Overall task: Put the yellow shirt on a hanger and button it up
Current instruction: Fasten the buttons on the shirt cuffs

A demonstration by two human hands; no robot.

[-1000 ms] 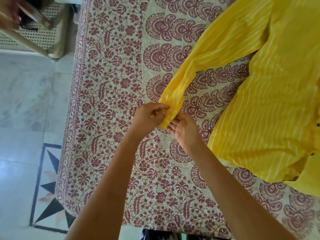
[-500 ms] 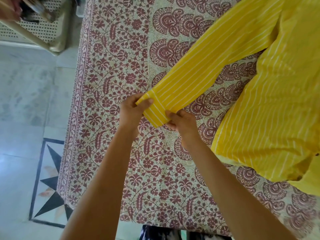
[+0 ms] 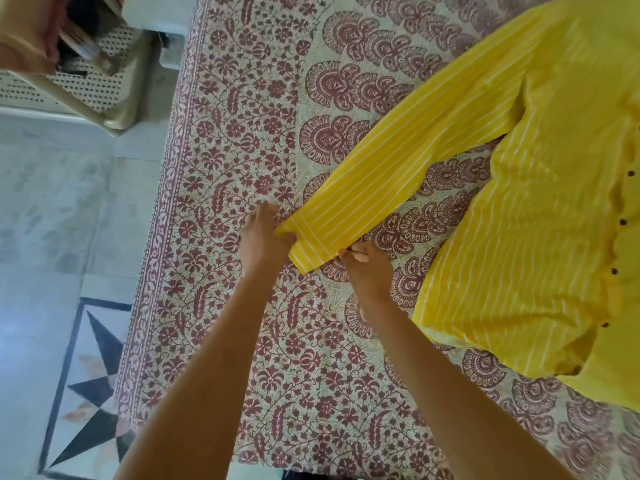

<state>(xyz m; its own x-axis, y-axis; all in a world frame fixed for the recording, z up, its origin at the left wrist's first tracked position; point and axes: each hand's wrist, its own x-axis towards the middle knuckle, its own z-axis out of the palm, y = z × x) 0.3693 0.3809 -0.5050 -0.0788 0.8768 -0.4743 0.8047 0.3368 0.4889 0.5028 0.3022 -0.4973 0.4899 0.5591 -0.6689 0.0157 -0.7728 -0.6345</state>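
The yellow shirt [image 3: 540,216] with thin white stripes lies flat on the bed at the right, dark buttons running down its front near the right edge. One sleeve [image 3: 391,171] stretches out towards me across the sheet. My left hand [image 3: 261,239] pinches the left corner of the sleeve's cuff [image 3: 313,245]. My right hand [image 3: 363,263] pinches the cuff's right corner, holding the cuff spread flat. No hanger is in view.
The bed is covered by a cream sheet [image 3: 242,140] with a maroon floral print; its left edge drops to a pale tiled floor [image 3: 52,258] with a dark star inlay. A perforated plastic chair [image 3: 86,81] stands at the top left.
The bunched sleeve end has been opened and pulled flat. My hands have moved apart to the two cuff corners, and the sleeve now lies straighter on the sheet.
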